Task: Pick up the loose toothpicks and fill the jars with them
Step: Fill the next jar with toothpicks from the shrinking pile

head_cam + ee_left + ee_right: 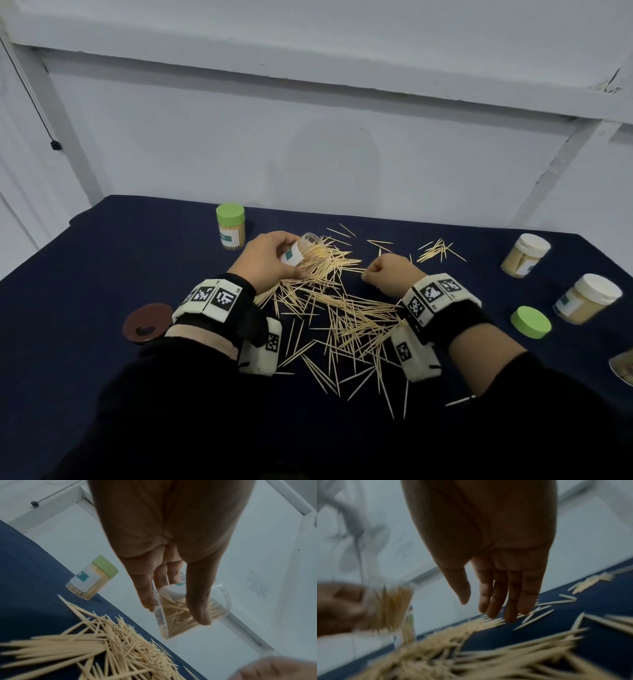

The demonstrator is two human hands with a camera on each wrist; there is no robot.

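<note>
A big pile of loose toothpicks [342, 308] is strewn over the middle of the dark blue table [102, 257]. My left hand [294, 258] grips a clear open jar [310, 241], tilted with its mouth toward the pile and partly filled with toothpicks. In the left wrist view thumb and fingers clasp the jar [173, 627] from both sides, above the pile [111, 649]. My right hand [368, 274] is just right of the jar. In the blurred right wrist view its fingers [510, 601] reach down straight onto toothpicks [488, 655], holding nothing.
A full jar with a green lid [231, 226] stands at the back left. Two white-lidded jars [525, 255] [587, 298] stand at the right, a loose green lid [531, 322] near them. A brown lid [147, 322] lies left. A smaller toothpick cluster [438, 251] lies behind.
</note>
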